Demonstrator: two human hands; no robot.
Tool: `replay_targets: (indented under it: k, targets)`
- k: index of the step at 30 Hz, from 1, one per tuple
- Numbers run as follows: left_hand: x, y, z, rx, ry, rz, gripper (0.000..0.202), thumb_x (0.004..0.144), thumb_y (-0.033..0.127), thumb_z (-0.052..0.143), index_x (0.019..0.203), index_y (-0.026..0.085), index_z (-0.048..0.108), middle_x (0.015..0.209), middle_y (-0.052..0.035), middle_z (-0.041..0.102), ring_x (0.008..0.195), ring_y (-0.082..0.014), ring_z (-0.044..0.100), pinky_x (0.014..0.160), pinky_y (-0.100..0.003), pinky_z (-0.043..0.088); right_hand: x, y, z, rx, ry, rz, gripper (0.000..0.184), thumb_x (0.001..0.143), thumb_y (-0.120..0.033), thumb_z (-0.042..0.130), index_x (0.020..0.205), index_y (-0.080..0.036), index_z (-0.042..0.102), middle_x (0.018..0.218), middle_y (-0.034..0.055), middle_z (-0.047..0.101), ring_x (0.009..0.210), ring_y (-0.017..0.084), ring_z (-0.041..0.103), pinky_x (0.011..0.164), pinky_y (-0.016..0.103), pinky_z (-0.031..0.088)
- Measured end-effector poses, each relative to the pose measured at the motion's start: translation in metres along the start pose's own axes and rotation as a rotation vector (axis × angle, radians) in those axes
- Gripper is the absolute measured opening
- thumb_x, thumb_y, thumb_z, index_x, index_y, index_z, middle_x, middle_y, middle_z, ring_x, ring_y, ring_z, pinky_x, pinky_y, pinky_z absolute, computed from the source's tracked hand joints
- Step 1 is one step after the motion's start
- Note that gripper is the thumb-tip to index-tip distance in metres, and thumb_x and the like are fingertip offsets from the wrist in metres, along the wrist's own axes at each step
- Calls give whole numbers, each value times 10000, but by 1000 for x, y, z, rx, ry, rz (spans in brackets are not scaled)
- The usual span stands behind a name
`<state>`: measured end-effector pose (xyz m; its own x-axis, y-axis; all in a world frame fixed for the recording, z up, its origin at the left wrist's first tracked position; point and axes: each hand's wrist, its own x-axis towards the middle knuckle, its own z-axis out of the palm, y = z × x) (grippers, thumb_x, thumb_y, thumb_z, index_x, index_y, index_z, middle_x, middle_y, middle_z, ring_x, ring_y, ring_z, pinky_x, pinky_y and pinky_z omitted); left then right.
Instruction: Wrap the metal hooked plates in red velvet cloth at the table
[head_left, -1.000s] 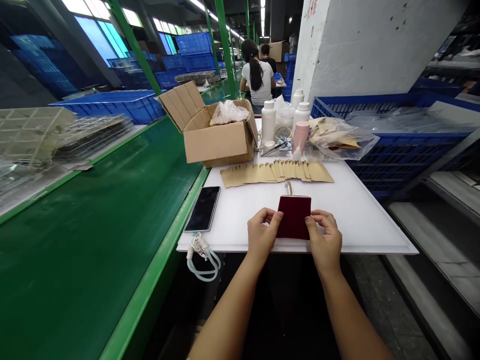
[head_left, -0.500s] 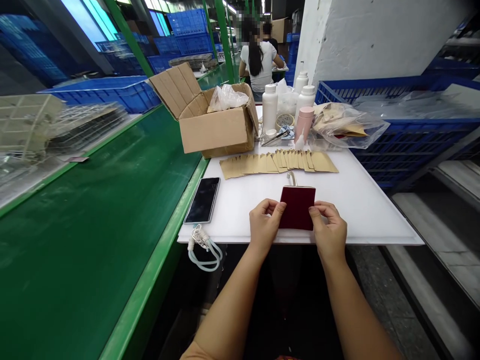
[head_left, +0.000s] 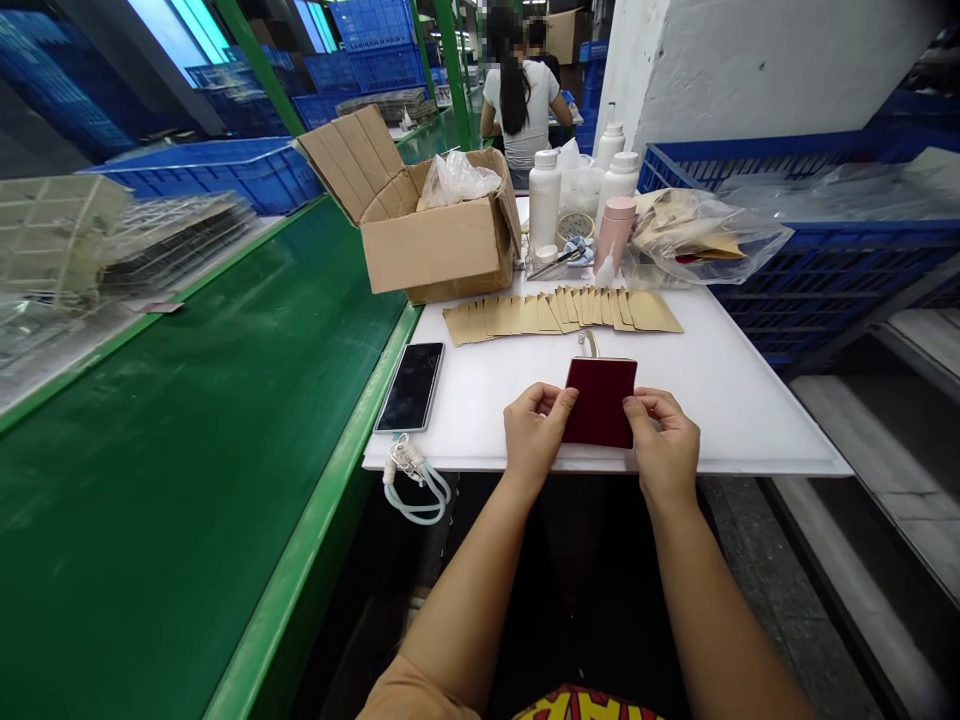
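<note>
Dark-red and squarish, a thin flat panel is held upright, tipped slightly, above the near edge of the smooth white tabletop; whether it touches is unclear. The bare left hand and bare right hand pinch its opposite sides, fingers drawn together with thumbs on the near face. Uneven thumb pressure could bow or crease it, and a slack pinch could let it slip. A pale curled strip shows just beyond its top, perhaps liable to catch. Pushed forward, the hands might scatter the overlapping tan paper cards. A snagged pale-blue looped cord, hanging off the edge, could drag the black-screened phone.
</note>
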<state>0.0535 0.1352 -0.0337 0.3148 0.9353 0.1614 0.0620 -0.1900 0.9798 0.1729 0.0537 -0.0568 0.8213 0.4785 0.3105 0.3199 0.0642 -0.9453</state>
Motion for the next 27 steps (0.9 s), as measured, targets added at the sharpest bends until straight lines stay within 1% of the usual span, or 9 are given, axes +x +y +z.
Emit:
replay_targets:
  k: [14, 22, 25, 27]
  targets:
    - [1, 1, 2, -33, 12, -15, 323, 778, 459, 658, 672, 157, 614, 602, 13, 558, 552, -89, 465, 531, -203, 380, 2, 1, 2, 0, 9, 21, 252, 770, -415, 634, 702, -172, 650, 908, 52, 648, 875, 195, 584, 857, 362, 450]
    - [0, 3, 2, -26, 12, 12, 310, 802, 433, 634, 664, 158, 597, 599, 20, 548, 548, -87, 446, 524, -202, 367, 2, -1, 2, 10, -6, -10, 238, 794, -398, 624, 705, -178, 648, 900, 39, 642, 893, 191, 581, 860, 351, 439]
    - [1, 3, 2, -22, 13, 12, 308, 803, 428, 632, 660, 158, 593, 595, 22, 545, 547, -88, 444, 524, -205, 365, 0, -6, 1, -44, 13, -45, 236, 801, -396, 620, 701, -184, 645, 890, 39, 630, 895, 194, 573, 812, 331, 440]
    - [1, 2, 2, -22, 13, 12, 308, 801, 427, 634, 659, 158, 593, 601, 20, 552, 550, -88, 448, 531, -208, 369, -4, -11, 0, -107, 40, -100, 231, 815, -380, 606, 695, -185, 631, 832, 35, 610, 837, 182, 565, 749, 311, 440]
